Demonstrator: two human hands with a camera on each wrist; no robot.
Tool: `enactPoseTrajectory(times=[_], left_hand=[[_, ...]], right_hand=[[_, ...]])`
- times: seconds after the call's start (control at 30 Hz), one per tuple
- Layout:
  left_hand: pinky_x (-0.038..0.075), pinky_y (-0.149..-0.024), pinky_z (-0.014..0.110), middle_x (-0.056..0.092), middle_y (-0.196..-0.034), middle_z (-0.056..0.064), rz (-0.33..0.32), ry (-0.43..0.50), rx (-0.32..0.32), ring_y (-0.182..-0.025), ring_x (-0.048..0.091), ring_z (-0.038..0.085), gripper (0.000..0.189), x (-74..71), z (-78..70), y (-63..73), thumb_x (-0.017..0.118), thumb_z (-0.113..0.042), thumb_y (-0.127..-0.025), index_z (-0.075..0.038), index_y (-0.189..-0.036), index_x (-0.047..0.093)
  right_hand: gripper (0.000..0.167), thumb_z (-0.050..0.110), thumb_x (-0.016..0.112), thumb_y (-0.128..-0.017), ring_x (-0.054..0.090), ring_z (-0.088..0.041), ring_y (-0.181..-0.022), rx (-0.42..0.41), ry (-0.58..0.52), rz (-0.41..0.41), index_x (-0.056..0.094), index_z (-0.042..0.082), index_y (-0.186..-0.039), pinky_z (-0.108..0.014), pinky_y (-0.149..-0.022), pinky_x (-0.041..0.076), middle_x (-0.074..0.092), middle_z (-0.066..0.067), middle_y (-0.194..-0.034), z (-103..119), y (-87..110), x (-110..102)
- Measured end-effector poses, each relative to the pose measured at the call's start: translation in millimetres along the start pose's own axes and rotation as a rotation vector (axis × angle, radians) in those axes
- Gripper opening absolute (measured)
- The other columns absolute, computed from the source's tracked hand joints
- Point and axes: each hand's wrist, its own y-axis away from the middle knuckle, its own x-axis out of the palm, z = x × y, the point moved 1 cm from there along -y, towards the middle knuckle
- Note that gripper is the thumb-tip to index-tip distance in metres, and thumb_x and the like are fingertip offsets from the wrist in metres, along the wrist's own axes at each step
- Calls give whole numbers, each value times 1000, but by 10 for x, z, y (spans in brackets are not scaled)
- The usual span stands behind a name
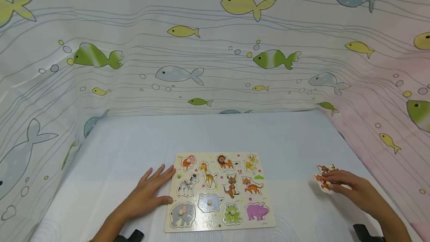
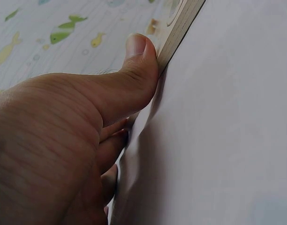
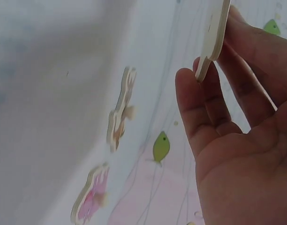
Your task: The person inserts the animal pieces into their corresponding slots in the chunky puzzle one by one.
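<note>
A wooden animal puzzle board (image 1: 195,197) lies on the white tabletop. My left hand (image 1: 147,197) has its fingers spread, with the fingertips and thumb at the board's left edge; the left wrist view shows the thumb (image 2: 141,70) against its side. To the right of the board, my right hand (image 1: 356,189) pinches an orange animal puzzle piece (image 1: 321,183), seen edge-on as a pale wooden piece (image 3: 213,37) in the right wrist view. Below it lie a brown knobbed piece (image 3: 119,112) and a pink one (image 3: 91,197); the hand mostly hides them in the head view.
Knobbed pieces such as the grey elephant (image 1: 182,215) and green frog (image 1: 232,214) sit in the board. The hippo (image 1: 257,211), tiger and kangaroo pictures show no knobs. A fish-print curtain (image 1: 215,47) surrounds the table at the back and sides.
</note>
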Motion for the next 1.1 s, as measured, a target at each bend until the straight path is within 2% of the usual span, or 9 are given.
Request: enactPoseTrajectory(times=[0.17, 0.27, 0.4, 0.6, 0.8, 0.9, 1.1], left_hand=[[-10, -125, 25, 41, -158, 4, -4, 9, 1, -149, 30, 41, 89, 8, 7, 12, 71, -57, -79, -14, -152, 43], [-9, -126, 27, 41, -159, 4, -3, 11, -1, -149, 30, 40, 89, 12, 13, 13, 71, -57, -79, -14, -152, 43], [-8, -126, 30, 40, -159, 3, 3, 12, -9, -150, 29, 40, 90, 13, 14, 8, 70, -58, -79, -15, -153, 42], [-9, -126, 27, 41, -159, 4, 3, 7, -6, -150, 29, 40, 90, 7, 4, 0, 71, -58, -79, -14, -152, 42], [-8, -126, 28, 42, -158, 4, 1, 14, -8, -150, 29, 41, 90, 2, -8, 2, 72, -57, -79, -14, -152, 43], [-8, -126, 30, 41, -158, 4, 4, 16, -12, -150, 29, 41, 90, 2, -9, 2, 71, -57, -79, -14, -152, 43], [-7, -127, 33, 41, -159, 5, 6, 17, -12, -150, 28, 41, 90, 3, -8, -1, 71, -58, -79, -14, -152, 43]], right_hand=[[31, 7, 75, -86, 38, 25, -127, -38, -53, 24, 73, 19, -114, 4, -98, 31, 71, 11, -121, 129, -126, 89], [31, 5, 76, -85, 47, 18, -123, -73, -70, 17, 74, 17, -114, -1, -96, 39, 71, 10, -119, 216, -195, 166], [32, -3, 75, -83, 57, 11, -106, -158, -92, 3, 75, 14, -111, -8, -78, 50, 71, 4, -114, 331, -287, 259], [35, -10, 73, -82, 65, -2, -93, -262, -163, 19, 74, 12, -110, -14, -71, 54, 69, 1, -113, 430, -389, 372], [37, -11, 73, -81, 60, -5, -85, -335, -201, 34, 73, 10, -112, -18, -65, 51, 69, -5, -111, 538, -480, 515], [36, -9, 74, -82, 60, -5, -86, -333, -203, 44, 74, 11, -112, -19, -65, 51, 69, -5, -110, 610, -522, 572], [26, 6, 74, -88, 61, -4, -88, -225, -180, 98, 75, 20, -109, -21, -66, 54, 69, 2, -110, 737, -582, 675]])
